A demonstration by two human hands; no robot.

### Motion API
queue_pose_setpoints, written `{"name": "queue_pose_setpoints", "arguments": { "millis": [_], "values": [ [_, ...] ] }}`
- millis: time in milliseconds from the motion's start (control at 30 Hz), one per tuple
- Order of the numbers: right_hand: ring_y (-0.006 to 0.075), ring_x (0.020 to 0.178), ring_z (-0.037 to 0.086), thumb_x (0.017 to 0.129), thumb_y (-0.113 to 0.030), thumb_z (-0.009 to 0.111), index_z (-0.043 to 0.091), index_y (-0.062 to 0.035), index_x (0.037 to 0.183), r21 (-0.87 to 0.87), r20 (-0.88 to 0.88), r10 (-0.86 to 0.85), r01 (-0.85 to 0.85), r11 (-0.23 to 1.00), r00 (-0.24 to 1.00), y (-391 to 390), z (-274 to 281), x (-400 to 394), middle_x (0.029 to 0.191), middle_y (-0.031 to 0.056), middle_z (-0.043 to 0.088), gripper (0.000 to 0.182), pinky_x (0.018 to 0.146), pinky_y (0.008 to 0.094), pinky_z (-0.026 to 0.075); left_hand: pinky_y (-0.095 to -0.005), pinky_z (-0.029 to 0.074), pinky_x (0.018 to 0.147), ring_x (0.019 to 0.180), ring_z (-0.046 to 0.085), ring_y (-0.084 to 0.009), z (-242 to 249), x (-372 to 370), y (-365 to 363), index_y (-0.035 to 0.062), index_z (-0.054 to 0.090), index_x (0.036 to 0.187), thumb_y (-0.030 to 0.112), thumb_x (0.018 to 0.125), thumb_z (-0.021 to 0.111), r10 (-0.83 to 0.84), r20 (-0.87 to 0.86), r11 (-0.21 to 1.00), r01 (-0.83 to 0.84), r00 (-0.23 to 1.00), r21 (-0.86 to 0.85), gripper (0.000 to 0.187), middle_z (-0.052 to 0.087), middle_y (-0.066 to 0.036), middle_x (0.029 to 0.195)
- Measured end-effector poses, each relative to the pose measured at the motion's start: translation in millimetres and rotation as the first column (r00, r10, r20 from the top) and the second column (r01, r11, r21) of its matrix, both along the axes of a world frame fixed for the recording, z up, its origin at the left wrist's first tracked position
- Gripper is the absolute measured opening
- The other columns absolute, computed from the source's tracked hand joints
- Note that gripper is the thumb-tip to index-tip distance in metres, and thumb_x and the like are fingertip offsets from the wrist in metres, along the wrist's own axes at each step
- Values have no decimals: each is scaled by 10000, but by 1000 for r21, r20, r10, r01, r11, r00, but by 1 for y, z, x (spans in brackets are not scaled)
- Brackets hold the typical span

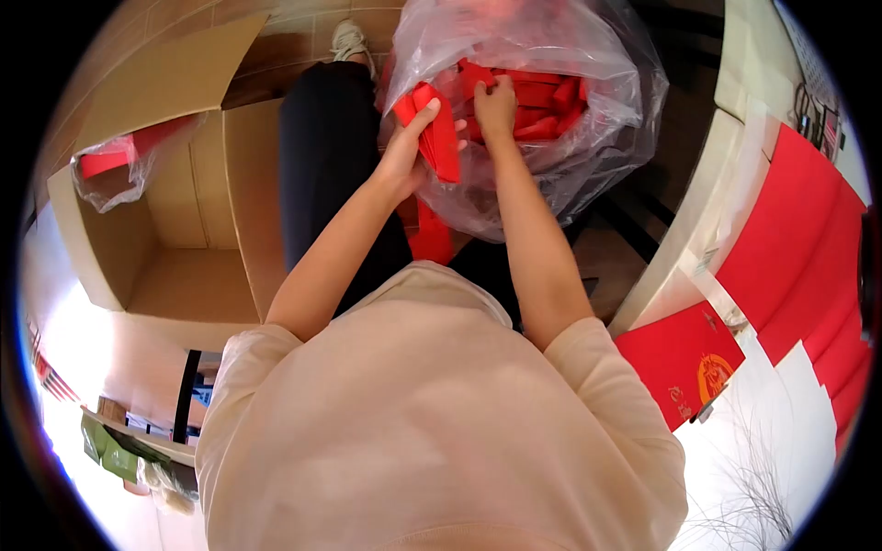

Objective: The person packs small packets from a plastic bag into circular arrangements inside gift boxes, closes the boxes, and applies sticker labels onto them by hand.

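Bundle: flat red strips point(439, 138), matte, folded lengthwise into a narrow stack, slightly fanned at the lower end; upright in the left hand, at the near left rim of the bag.
Left hand point(404, 154): fingers closed around the bundle, thumb across its front.
Right hand point(497, 108): inside the bag mouth, fingers narrow, at the loose strips; whether one is gripped, cannot tell.
Loose strips point(537, 92): same red, layered and overlapping inside the bag.
Plastic bag point(606, 161): clear, crumpled, mouth open; its near wall stands between torso and contents.
Red piece point(430, 241): below the bag, between the legs.
Cardboard box point(197, 285): open, left of the legs; plastic-wrapped red item point(115, 161) at its far left edge.
Bench point(675, 248): pale, at right, carrying red sheets point(795, 248) and a red printed folder point(675, 363) with gold emblem.
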State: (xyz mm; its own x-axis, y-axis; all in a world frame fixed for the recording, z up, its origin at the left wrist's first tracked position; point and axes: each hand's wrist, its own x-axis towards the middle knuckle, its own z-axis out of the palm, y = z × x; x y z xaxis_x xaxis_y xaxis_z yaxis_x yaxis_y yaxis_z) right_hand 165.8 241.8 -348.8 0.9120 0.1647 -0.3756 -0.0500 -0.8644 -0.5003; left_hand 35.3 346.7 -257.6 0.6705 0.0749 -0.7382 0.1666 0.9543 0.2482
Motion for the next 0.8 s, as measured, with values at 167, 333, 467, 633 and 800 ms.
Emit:
{"name": "queue_pose_setpoints", "arguments": {
  "millis": [167,333,467,633,800],
  "values": [
    [259,872,635,849,-51,603,475,-3,1037,529,186,-252,119,841,950,-51,64,-41,910,157,650,233,731,331,493,-414,571,795,1025,612,-240,1,2,-2,76,434,1202,303,892,651,-37,14,987,38,999,-155,441,536,-93,1114],
    [238,1082,590,834,89,440,435,4,965,492,302,169,-305,815,938,-50,129,-102,1258,250,564,157,919,273,436,-368,507,930,1043,608,-244,5,0,-5,44,447,1250,367,903,621,-156,50,973,162,986,-163,506,617,-126,1070],
    [275,1093,585,809,63,375,453,3,941,419,380,387,-529,738,840,-59,129,-101,1177,208,617,164,932,314,435,-357,528,849,970,635,-220,-3,0,-6,46,452,1198,255,877,664,-151,100,988,146,983,56,437,607,-109,1063],
    [347,906,559,799,-79,565,500,-16,1019,493,17,-111,89,865,994,-55,82,-39,893,124,608,237,882,422,415,-339,556,741,898,654,-220,-1,3,1,50,399,1204,182,837,703,-139,44,980,131,989,149,495,596,-126,1043],
    [360,1121,498,761,-274,714,470,-31,1235,-288,266,309,-231,929,913,-43,-14,62,1190,176,549,586,963,463,397,-339,564,705,879,658,-230,-4,6,-2,58,346,1245,193,838,703,-93,20,994,91,995,64,558,594,-141,1052]
  ]
}}
